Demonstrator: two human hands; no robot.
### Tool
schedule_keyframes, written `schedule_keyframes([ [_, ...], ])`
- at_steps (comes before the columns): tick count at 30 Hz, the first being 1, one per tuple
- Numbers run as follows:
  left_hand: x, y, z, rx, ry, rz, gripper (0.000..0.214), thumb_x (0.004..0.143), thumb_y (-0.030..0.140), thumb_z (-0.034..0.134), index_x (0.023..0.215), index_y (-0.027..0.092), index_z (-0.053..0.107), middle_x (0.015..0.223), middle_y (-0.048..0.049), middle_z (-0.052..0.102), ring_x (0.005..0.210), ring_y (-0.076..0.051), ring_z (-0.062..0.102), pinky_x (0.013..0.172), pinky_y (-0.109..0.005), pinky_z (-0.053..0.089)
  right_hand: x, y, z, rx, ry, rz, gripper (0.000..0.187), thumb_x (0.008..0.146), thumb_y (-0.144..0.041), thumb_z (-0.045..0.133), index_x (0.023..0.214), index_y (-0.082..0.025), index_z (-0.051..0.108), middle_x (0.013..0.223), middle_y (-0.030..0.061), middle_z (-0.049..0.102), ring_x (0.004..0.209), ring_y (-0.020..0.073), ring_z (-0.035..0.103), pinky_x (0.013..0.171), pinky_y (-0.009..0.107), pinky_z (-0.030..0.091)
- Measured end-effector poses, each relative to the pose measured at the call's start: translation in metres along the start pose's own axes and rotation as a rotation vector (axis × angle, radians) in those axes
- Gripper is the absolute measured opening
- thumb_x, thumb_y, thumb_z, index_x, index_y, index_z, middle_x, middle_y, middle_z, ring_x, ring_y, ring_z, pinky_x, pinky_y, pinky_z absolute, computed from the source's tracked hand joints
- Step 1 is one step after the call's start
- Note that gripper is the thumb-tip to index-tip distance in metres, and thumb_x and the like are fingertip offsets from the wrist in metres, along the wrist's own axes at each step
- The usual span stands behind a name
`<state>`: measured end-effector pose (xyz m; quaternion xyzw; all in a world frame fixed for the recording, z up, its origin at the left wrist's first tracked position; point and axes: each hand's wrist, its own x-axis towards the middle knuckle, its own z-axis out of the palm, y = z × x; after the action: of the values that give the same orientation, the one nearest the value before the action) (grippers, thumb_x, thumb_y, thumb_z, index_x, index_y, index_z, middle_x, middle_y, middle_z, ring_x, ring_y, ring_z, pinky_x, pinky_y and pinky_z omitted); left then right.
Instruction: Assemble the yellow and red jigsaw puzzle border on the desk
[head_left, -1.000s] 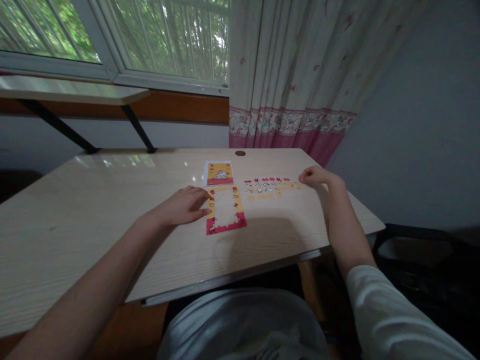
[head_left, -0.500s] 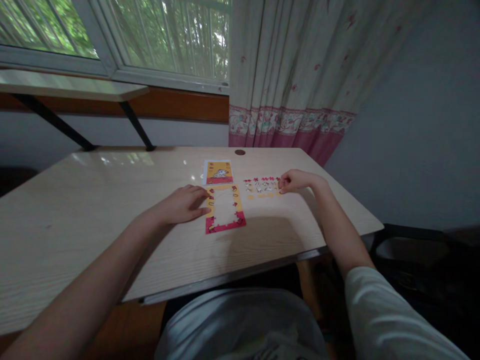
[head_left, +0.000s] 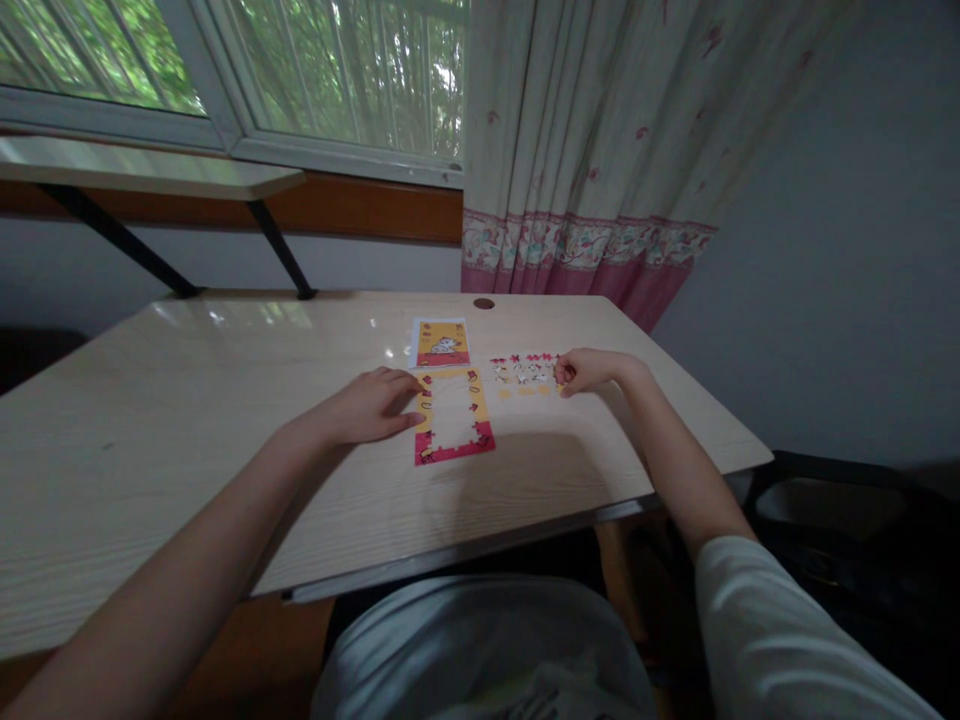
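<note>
A jigsaw border, yellow above and red below with an open middle, lies on the table. My left hand rests at its left side, thumb and fingers apart, fingertips touching the edge. To the right, several loose puzzle pieces lie in rows, red at the back, white in the middle and yellow in front. At the right end of these rows my right hand is pinched low over the tabletop on a puzzle piece, mostly hidden by the fingers. Behind the border lies a picture card with a white animal on yellow and red.
The light wooden table ends close to my body. A raised shelf on black brackets stands at the back left. A round dark cable hole sits near the back edge. Beyond are a curtain and a window; a dark chair stands right.
The whole view has shifted slightly. My right hand's fingers have drawn in a little at the right end of the piece rows. My left hand stays on the border.
</note>
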<state>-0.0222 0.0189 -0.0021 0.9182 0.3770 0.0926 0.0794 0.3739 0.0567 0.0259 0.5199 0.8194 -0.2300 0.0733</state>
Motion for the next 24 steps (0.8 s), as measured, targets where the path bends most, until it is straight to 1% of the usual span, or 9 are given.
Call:
schedule_keyframes([
  [4,0.0,0.002,-0.001,0.019,-0.01,0.0,0.045,0.084,0.048,0.051,0.113,0.015,0.063,0.117,-0.0148,0.066,0.108,-0.031,0.06,0.097,-0.045,0.044,0.001,0.001,0.002,0.02,-0.013,-0.017,0.017,0.062,-0.027,0.07,0.071,-0.017,0.059,0.064,-0.0037,0.056,0.059,0.01,0.047,0.056,0.022,0.035],
  [7,-0.001,0.001,-0.001,0.03,-0.009,-0.008,0.046,0.084,0.048,0.052,0.113,0.014,0.063,0.116,-0.0152,0.066,0.109,-0.031,0.06,0.097,-0.044,0.044,0.0,0.002,0.001,0.064,-0.017,-0.024,0.019,0.061,-0.027,0.07,0.067,-0.018,0.056,0.06,-0.0052,0.052,0.057,0.0091,0.045,0.054,0.022,0.033],
  [10,-0.001,0.0,0.0,0.015,0.021,-0.004,0.043,0.085,0.046,0.052,0.111,0.014,0.065,0.114,-0.0152,0.067,0.107,-0.031,0.061,0.095,-0.044,0.045,-0.003,-0.001,-0.001,0.196,-0.034,-0.053,0.024,0.062,-0.034,0.072,0.071,-0.017,0.057,0.059,-0.0056,0.052,0.057,0.009,0.046,0.055,0.022,0.034],
  [12,0.0,0.001,0.0,-0.002,0.053,-0.004,0.041,0.086,0.046,0.05,0.109,0.015,0.066,0.112,-0.0144,0.068,0.105,-0.03,0.061,0.094,-0.044,0.047,-0.003,-0.007,-0.002,0.319,-0.037,-0.11,0.029,0.065,-0.04,0.072,0.077,-0.016,0.06,0.062,-0.0045,0.056,0.059,0.0096,0.049,0.057,0.022,0.038],
  [14,0.0,0.005,-0.001,-0.048,0.1,-0.004,0.04,0.088,0.046,0.049,0.106,0.016,0.067,0.109,-0.0134,0.068,0.103,-0.029,0.062,0.093,-0.043,0.047,-0.001,-0.019,-0.001,0.437,-0.001,-0.195,0.032,0.068,-0.043,0.071,0.083,-0.015,0.063,0.068,-0.002,0.061,0.063,0.0105,0.053,0.06,0.023,0.041],
  [16,0.001,0.012,-0.002,-0.135,0.157,-0.007,0.038,0.088,0.046,0.049,0.103,0.017,0.068,0.106,-0.0118,0.07,0.101,-0.027,0.062,0.092,-0.043,0.048,0.005,-0.036,0.004,0.548,0.066,-0.288,0.033,0.07,-0.043,0.071,0.086,-0.014,0.066,0.077,0.0014,0.066,0.069,0.0113,0.057,0.065,0.024,0.045],
  [19,0.003,0.029,-0.001,-0.32,0.221,-0.049,0.034,0.087,0.044,0.05,0.093,0.017,0.071,0.099,-0.0096,0.072,0.094,-0.024,0.064,0.089,-0.041,0.05,0.018,-0.067,0.02,0.715,0.16,-0.384,0.034,0.071,-0.043,0.072,0.088,-0.014,0.07,0.086,0.0048,0.07,0.075,0.0125,0.061,0.071,0.026,0.048],
  [21,0.005,0.04,0.002,-0.416,0.258,-0.098,0.033,0.086,0.042,0.051,0.088,0.017,0.072,0.094,-0.0093,0.072,0.088,-0.023,0.065,0.083,-0.039,0.052,0.025,-0.087,0.034,0.805,0.185,-0.412,0.034,0.07,-0.043,0.074,0.089,-0.014,0.071,0.086,0.005,0.071,0.074,0.0124,0.061,0.07,0.027,0.05],
  [24,0.007,0.054,0.007,-0.527,0.249,-0.151,0.03,0.084,0.041,0.053,0.084,0.017,0.072,0.086,-0.007,0.072,0.08,-0.021,0.064,0.075,-0.037,0.053,0.03,-0.112,0.052,0.887,0.187,-0.459,0.035,0.067,-0.038,0.078,0.092,-0.014,0.071,0.079,0.0029,0.069,0.071,0.0117,0.062,0.068,0.026,0.052],
])
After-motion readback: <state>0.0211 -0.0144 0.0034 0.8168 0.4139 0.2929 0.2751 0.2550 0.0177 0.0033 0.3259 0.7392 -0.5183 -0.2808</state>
